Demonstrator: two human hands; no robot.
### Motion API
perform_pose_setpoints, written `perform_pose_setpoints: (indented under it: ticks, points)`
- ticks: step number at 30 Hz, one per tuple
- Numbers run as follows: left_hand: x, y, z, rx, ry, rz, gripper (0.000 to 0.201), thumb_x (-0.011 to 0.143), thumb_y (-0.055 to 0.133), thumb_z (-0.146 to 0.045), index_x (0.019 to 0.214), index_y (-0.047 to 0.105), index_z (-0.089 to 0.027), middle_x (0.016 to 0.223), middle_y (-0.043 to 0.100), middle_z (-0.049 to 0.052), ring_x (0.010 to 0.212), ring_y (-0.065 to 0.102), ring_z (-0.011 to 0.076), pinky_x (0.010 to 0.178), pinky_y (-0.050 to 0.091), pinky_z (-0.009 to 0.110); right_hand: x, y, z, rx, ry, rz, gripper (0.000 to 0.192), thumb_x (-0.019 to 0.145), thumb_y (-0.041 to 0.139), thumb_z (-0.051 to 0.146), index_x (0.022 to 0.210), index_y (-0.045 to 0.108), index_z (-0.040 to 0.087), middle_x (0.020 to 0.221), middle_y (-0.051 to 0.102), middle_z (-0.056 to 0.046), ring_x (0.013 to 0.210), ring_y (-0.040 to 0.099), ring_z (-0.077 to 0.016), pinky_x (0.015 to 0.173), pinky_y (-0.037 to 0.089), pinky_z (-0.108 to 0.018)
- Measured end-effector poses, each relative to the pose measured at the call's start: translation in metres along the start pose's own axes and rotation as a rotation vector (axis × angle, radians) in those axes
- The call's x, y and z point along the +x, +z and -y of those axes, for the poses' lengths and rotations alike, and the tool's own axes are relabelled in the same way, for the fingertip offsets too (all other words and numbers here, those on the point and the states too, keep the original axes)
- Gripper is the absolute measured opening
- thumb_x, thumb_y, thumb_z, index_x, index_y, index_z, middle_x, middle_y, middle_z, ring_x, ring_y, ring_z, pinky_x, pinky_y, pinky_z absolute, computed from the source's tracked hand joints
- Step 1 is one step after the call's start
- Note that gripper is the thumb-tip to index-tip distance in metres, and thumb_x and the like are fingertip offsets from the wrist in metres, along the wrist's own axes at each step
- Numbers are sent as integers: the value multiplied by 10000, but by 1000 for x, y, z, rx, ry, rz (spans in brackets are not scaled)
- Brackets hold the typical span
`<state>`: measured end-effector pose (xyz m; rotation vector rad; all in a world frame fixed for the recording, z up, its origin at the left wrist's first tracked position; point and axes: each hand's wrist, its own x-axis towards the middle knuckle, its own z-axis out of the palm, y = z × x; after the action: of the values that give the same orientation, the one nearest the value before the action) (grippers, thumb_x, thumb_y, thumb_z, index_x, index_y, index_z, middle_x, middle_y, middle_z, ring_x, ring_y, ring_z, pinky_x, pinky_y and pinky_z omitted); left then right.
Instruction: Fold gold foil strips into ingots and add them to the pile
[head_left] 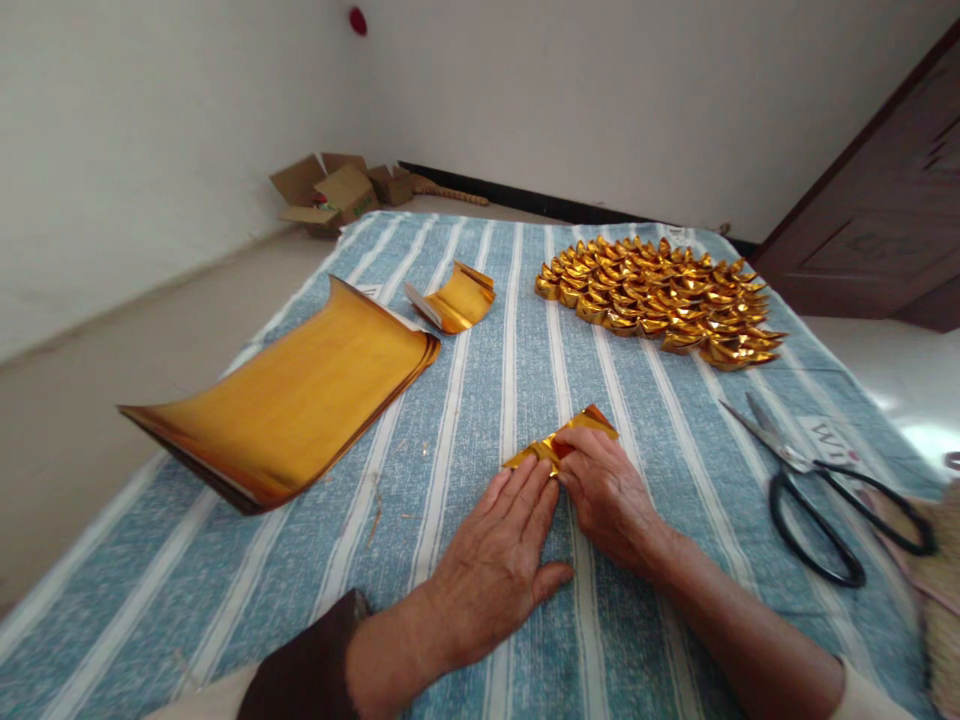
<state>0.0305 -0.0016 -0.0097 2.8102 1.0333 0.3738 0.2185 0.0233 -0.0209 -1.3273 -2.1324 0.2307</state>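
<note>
A small piece of gold foil paper (564, 436) lies partly folded on the blue striped cloth (480, 400). My left hand (495, 560) rests flat with its fingertips pressing the paper's near edge. My right hand (609, 495) pinches the paper at its middle fold. A curled stack of gold foil sheets (300, 395) lies to the left. A curled smaller gold piece (457, 298) sits beyond it. A heap of several folded gold ingot shapes (660, 298) lies at the far right.
Black-handled scissors (817, 485) lie on the cloth at the right. Open cardboard boxes (337, 190) stand on the floor in the far corner. A dark wooden door (877, 210) is at the right. White walls surround the room.
</note>
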Motion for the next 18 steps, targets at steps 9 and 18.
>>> perform_pose_setpoints:
  ticks: [9, 18]
  points:
    - [-1, 1, 1, 1, 2, 12, 724, 961, 504, -494, 1494, 253, -75, 1531, 370, 217, 1469, 238, 311, 1173, 312, 501, 0, 0, 1, -12, -7, -9, 260, 945, 383, 133, 819, 609, 163, 1048, 645, -123, 954, 573, -231, 888, 475, -428]
    - [0, -1, 0, 14, 6, 32, 708, 952, 521, -487, 1469, 298, -57, 1525, 375, 227, 1461, 260, 324, 1168, 316, 511, 1, -2, 2, 22, 19, 14, 235, 931, 407, 126, 798, 595, 174, 1043, 645, -116, 968, 571, -232, 896, 467, -433]
